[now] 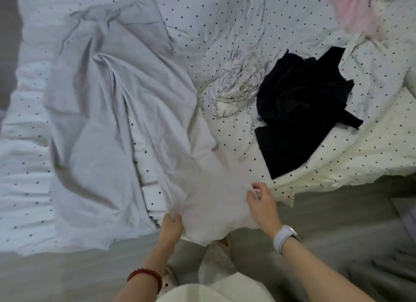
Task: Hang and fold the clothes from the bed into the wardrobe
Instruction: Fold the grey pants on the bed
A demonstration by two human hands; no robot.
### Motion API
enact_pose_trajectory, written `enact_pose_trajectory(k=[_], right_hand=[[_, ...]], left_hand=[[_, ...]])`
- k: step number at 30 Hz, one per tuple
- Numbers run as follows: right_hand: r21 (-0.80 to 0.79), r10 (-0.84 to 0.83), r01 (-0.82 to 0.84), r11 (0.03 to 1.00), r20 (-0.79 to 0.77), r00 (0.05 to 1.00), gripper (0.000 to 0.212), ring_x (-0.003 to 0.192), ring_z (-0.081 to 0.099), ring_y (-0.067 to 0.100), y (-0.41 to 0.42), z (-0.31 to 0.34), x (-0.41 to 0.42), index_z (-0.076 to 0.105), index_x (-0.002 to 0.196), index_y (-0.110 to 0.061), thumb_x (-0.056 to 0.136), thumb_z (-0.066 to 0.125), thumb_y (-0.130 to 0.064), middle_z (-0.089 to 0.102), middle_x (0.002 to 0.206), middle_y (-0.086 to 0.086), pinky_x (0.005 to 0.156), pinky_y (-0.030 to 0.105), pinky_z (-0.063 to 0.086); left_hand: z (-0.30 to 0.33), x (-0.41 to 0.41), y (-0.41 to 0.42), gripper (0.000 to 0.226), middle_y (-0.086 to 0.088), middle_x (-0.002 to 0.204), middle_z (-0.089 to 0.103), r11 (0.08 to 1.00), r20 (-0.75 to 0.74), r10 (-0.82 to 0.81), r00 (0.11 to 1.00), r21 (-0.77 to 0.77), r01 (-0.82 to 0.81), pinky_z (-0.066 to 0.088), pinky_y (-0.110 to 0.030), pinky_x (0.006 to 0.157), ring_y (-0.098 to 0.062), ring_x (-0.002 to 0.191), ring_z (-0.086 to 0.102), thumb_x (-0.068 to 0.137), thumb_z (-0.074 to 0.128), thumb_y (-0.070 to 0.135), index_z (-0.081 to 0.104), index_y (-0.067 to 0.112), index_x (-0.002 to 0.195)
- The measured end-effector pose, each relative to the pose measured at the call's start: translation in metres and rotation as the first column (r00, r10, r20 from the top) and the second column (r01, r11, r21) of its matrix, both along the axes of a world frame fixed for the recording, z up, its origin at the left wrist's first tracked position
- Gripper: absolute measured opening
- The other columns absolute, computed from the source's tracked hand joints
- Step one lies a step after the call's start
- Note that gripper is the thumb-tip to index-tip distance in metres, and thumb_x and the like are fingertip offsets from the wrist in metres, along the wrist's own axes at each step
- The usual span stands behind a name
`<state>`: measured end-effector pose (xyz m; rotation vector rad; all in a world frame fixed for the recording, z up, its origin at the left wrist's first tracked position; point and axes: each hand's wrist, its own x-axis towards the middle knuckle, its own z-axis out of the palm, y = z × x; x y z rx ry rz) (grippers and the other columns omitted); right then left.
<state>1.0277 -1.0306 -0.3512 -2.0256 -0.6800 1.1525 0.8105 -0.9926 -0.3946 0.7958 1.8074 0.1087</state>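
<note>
Four loose garments lie on the bed (315,20), which carries a white cover with small dark dots. One: a large pale grey garment (117,112), spread and creased over the left half, its near end reaching the bed's near edge. Two: a small white piece with a faint blue print (238,85), crumpled near the middle. Three: a black garment (301,108), heaped just right of it, one flat flap pointing toward the near edge. Four: a pink and white item (358,7) at the far right corner, cut off by the frame and blurred.

Two hands are in view. The left hand (171,226) pinches the grey garment's near hem at the bed's near edge, grip narrow on the cloth. The right hand (262,200) hovers at the same hem, fingers loosely spread, grip wide; contact with the cloth cannot be told because of blur. One red bead bracelet (146,277) sits on the left wrist, one white watch (284,235) on the right.
</note>
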Motion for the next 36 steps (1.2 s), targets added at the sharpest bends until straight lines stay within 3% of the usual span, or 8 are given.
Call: enact_pose_trajectory(k=[3,6,14,21,24,27,29,36], right_hand=[[0.083,0.048,-0.048,0.995,-0.003,0.999,0.011,0.080,0.057,0.012,-0.006,0.016,-0.032,0.055,0.100,-0.016,0.095,0.048,-0.010,0.059,0.087,-0.004,0.071,0.019,0.045],[0.135,0.220,-0.242,0.961,0.159,0.962,0.020,0.066,0.055,0.022,-0.009,0.030,-0.070,0.063,0.080,-0.021,0.095,0.050,-0.015,0.061,0.070,0.003,0.063,0.032,0.045],[0.108,0.612,-0.770,0.629,0.544,0.575,0.036,0.077,0.059,0.031,-0.016,0.059,-0.225,0.064,0.105,-0.008,0.094,0.037,-0.029,0.062,0.101,0.007,0.065,0.039,0.048],[-0.156,0.859,-0.922,0.355,0.444,0.256,0.042,0.102,0.052,0.035,-0.017,0.023,-0.360,0.044,0.137,-0.022,0.097,0.035,-0.011,0.049,0.124,0.011,0.081,0.036,0.041],[-0.238,0.924,-0.935,0.265,0.340,0.176,0.051,0.103,0.051,0.037,-0.016,-0.001,-0.390,0.039,0.139,-0.023,0.093,0.034,-0.001,0.047,0.123,0.017,0.077,0.037,0.039],[-0.254,0.977,-0.959,0.127,0.201,0.076,0.052,0.117,0.046,0.035,-0.011,-0.024,-0.406,0.040,0.139,-0.017,0.091,0.035,0.003,0.042,0.137,0.014,0.092,0.035,0.040],[-0.262,0.991,-0.958,0.118,0.097,0.095,0.048,0.125,0.042,0.034,-0.009,-0.029,-0.406,0.039,0.140,-0.014,0.094,0.037,-0.003,0.038,0.142,0.012,0.102,0.037,0.037],[-0.292,0.880,-0.830,0.475,0.150,0.451,0.037,0.125,0.046,0.024,0.036,-0.007,-0.357,0.049,0.133,-0.010,0.099,0.035,-0.010,0.048,0.138,0.009,0.104,0.024,0.031]], left_hand=[[0.011,-0.034,-0.007,0.026,-0.014,0.109,0.058,0.996,0.065,0.001,0.998,-0.091,0.005,0.049,-0.039,0.084,-0.028,0.094,0.057,0.092,0.048,0.010,0.050,0.004,0.117],[0.028,-0.072,-0.006,0.016,-0.007,0.095,0.058,0.992,0.151,0.066,0.986,-0.116,-0.049,0.044,-0.032,0.074,-0.021,0.081,0.057,0.095,0.050,0.014,0.048,0.011,0.111],[0.080,-0.209,0.007,0.021,-0.010,0.097,0.061,0.960,0.343,0.250,0.905,0.037,-0.279,0.046,-0.030,0.074,-0.026,0.089,0.060,0.097,0.047,0.015,0.053,0.006,0.115],[0.076,-0.329,-0.011,0.018,-0.007,0.092,0.062,0.926,0.260,0.342,0.903,0.070,-0.371,0.044,-0.029,0.068,-0.023,0.084,0.059,0.097,0.047,0.018,0.055,0.008,0.110],[0.063,-0.360,-0.021,0.017,-0.007,0.094,0.062,0.935,0.214,0.331,0.919,0.056,-0.350,0.043,-0.028,0.070,-0.024,0.089,0.058,0.097,0.046,0.019,0.055,0.010,0.108],[0.049,-0.372,-0.024,0.014,-0.006,0.094,0.063,0.941,0.197,0.317,0.928,0.052,-0.333,0.044,-0.027,0.070,-0.022,0.088,0.059,0.097,0.047,0.019,0.055,0.011,0.105],[0.043,-0.370,-0.023,0.012,-0.006,0.094,0.062,0.947,0.185,0.296,0.937,0.067,-0.313,0.044,-0.026,0.068,-0.021,0.086,0.058,0.097,0.047,0.017,0.054,0.011,0.104],[0.043,-0.345,0.003,0.025,-0.006,0.111,0.064,0.979,0.046,0.095,0.994,0.174,-0.101,0.047,-0.039,0.092,-0.025,0.103,0.060,0.094,0.046,0.017,0.059,0.012,0.115]])
